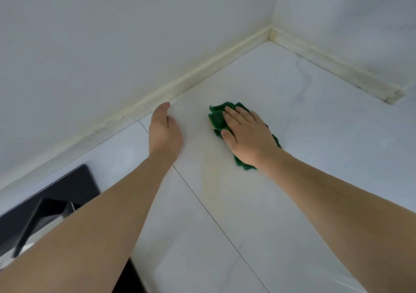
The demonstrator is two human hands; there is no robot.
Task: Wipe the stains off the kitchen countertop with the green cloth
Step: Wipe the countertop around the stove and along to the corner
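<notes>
A crumpled green cloth (217, 118) lies on the white marbled countertop (315, 148), near the back corner. My right hand (246, 135) presses flat on the cloth with straight fingers and covers most of it. To the cloth's left, my left hand (164, 130) rests edge-on on the counter with its fingers straight, holding nothing. A faint yellowish stain (210, 180) runs down the counter just in front of the cloth, between my two forearms.
White walls meet in a corner at the back right, edged by a yellowed sealing strip (180, 85). A black cooktop (56, 198) with a dark pan support sits at the lower left. A thin seam (202, 202) crosses the counter diagonally.
</notes>
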